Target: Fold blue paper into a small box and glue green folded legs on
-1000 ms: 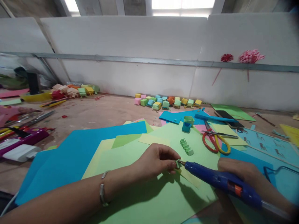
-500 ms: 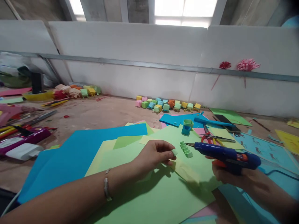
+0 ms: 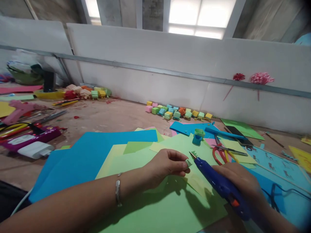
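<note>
Between thumb and fingers, my left hand (image 3: 171, 165) pinches a small pale green paper piece (image 3: 188, 162). A blue hot glue gun (image 3: 218, 184) is gripped in my right hand (image 3: 239, 181), its metal nozzle pointing up and left, close beside the paper piece. Whether the nozzle touches it I cannot tell. Behind the nozzle, a folded green paper strip (image 3: 193, 153) lies mostly hidden. Under both hands spreads a light green sheet (image 3: 136, 207). Just beyond stand a small green paper box (image 3: 199, 132) and a blue one (image 3: 197, 139).
Red-handled scissors (image 3: 218, 155) and a craft knife (image 3: 230, 149) lie to the right. Several coloured paper cubes (image 3: 176, 115) line the wall. Blue sheets (image 3: 80, 158), a white plug adapter (image 3: 36, 149) and a pink glue gun (image 3: 18, 111) are at left. A cable (image 3: 274, 194) trails at right.
My right hand has turned the glue gun from level to slanting, bringing its nozzle nearer the piece in my left hand. The view has shifted and tilted slightly.
</note>
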The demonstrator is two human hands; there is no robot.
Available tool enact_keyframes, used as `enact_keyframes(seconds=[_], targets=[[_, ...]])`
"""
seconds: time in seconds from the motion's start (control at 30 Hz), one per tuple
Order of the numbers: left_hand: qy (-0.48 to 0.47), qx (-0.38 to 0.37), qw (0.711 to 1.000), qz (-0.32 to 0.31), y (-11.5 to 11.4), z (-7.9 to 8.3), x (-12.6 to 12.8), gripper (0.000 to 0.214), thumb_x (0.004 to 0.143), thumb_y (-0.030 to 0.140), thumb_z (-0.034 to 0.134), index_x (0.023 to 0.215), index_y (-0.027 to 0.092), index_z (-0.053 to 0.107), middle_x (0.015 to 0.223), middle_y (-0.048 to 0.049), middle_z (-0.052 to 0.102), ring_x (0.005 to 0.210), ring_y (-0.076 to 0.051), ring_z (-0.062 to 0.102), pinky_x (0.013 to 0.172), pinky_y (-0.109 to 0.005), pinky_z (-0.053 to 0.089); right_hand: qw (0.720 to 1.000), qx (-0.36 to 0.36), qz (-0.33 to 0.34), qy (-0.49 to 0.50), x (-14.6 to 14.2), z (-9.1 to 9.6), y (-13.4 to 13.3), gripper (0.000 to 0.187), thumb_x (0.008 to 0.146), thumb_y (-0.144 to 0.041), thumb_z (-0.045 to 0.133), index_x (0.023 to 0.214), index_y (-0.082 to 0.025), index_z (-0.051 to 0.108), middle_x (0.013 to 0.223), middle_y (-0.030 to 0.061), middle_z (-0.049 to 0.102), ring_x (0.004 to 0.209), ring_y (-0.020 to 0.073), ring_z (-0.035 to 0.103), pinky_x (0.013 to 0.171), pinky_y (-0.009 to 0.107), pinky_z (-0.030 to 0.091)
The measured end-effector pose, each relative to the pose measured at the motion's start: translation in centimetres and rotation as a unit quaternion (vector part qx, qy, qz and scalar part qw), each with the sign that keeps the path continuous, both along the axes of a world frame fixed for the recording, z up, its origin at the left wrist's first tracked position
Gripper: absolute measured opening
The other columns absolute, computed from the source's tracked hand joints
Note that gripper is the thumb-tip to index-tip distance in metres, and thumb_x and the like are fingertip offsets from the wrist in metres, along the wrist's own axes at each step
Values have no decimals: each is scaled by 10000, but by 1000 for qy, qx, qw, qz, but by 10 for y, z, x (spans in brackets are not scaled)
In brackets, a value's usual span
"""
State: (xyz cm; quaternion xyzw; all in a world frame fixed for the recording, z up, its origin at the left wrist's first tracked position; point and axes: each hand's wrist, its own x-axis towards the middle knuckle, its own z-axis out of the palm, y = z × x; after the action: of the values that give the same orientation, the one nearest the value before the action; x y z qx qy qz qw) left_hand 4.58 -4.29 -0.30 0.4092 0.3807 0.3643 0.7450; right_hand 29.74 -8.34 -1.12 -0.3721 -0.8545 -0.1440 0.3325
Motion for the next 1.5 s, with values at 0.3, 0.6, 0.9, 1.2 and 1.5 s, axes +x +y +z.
enact_keyframes(seconds=[0.3,0.6,0.9,1.2,1.5], targets=[[6,-6,1000,-30,-2,2,-1,378,484,244,909,733,96,666,659,-55,684,640,-154,656,668,-287,508,996,37,14,-78,3,2,-2,225,947,-139,468,1116,-194,606,820,53,670,747,179,602,681,331,389],[-7,-21,998,-55,-3,1,1,325,457,193,901,667,93,673,623,-45,670,606,-144,643,623,-266,498,991,73,1,-113,-5,10,-6,194,943,-127,466,1015,-178,639,753,52,654,709,188,580,687,344,363],[-12,-45,996,-79,-7,-4,3,368,411,179,900,679,107,657,562,-37,664,592,-165,655,594,-267,484,982,110,-27,-149,5,17,-1,205,939,-117,474,1039,-191,637,778,59,664,747,205,594,710,354,371],[11,-15,999,-39,0,0,-2,352,466,220,900,705,102,671,623,-48,686,608,-131,639,613,-237,467,991,52,30,-116,9,26,-9,157,957,-177,440,968,-200,595,778,52,650,706,186,573,680,347,394],[8,-24,998,-61,-1,-5,-1,323,488,200,888,717,96,686,638,-69,693,585,-128,634,577,-228,459,984,82,40,-154,7,22,-9,142,922,-118,490,948,-210,595,756,25,644,681,178,573,705,362,406]])
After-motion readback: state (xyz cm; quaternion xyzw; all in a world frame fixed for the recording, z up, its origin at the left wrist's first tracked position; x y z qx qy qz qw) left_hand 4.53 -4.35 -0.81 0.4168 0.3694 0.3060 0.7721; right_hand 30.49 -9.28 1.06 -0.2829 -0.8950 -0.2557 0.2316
